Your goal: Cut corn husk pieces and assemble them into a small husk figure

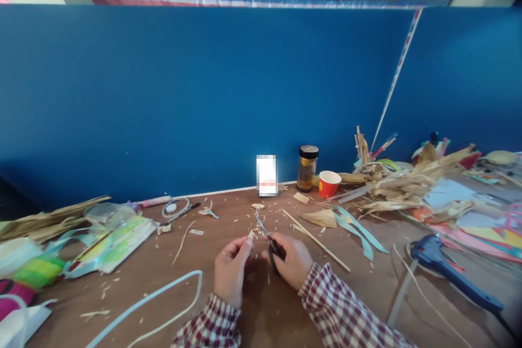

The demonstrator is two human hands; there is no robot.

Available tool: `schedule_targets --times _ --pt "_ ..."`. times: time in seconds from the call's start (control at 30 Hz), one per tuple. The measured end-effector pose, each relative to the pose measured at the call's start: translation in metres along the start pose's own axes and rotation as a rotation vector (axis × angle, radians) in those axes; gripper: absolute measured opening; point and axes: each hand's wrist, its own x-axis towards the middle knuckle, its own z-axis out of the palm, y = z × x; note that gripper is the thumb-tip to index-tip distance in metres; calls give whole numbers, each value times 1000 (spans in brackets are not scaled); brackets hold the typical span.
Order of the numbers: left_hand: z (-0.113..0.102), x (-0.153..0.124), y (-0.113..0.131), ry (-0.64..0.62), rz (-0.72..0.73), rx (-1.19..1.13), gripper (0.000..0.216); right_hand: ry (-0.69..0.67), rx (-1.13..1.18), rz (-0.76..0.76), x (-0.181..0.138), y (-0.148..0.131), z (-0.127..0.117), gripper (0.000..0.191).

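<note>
Beside one red, smooth-walled paper cup (pixel 327 188), one clear jar (pixel 308 171) with a black lid is standing just to its left, amber liquid showing inside. Nearer the wearer and left of the cup, two hands are working over the brown counter (pixel 261 312): the left hand (pixel 231 267) is pinching one small pale piece (pixel 250 235) between thumb and fingers, while the right hand (pixel 291 260) is gripping one pair of scissors (pixel 263 227), steel-bladed and black-handled. Thin, curly shavings, too many to count, are lying around the blades. In front of the cup, one straight pale stick (pixel 322 244) and a flat, light-blue ribbon (pixel 359 234) are lying; to its right, dry, creased husks (pixel 408 190) are piling up beyond counting, and one blue plastic glue gun (pixel 452 272) is resting nearer the wearer.
</note>
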Motion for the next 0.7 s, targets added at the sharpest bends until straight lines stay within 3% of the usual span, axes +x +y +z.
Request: schedule_targets --times 0.1,0.2,0.3,0.5,0.7 --pt "-1 2 0 15 -13 -39 33 24 -68 45 0 1 2 25" --pt "0 2 3 54 -71 -120 33 58 -136 209 1 3 -1 42" --pt "0 3 5 61 -110 -175 30 68 -244 312 3 2 -8 33" --pt "-2 6 7 84 -116 -181 23 121 -316 304 6 4 -24 27" --pt "-8 12 5 149 -70 -164 31 261 -287 259 9 19 -30 24"
